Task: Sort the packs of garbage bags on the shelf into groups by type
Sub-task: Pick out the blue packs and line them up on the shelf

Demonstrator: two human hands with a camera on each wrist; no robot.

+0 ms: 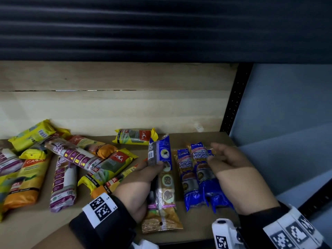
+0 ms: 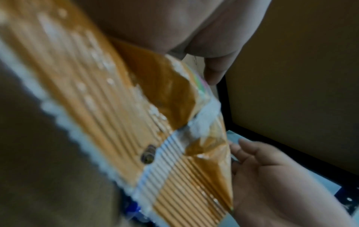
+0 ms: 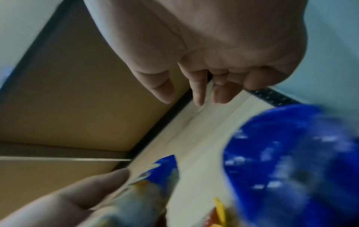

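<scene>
Left hand grips a long pack, blue on top, orange at the bottom, lifted above the shelf. Its print is hard to read and both wrist views are blurred. Right hand hovers loose and holds nothing, partly covering three blue packs lying side by side. Yellow, orange and purple packs lie heaped on the left, some cut off at the edge.
</scene>
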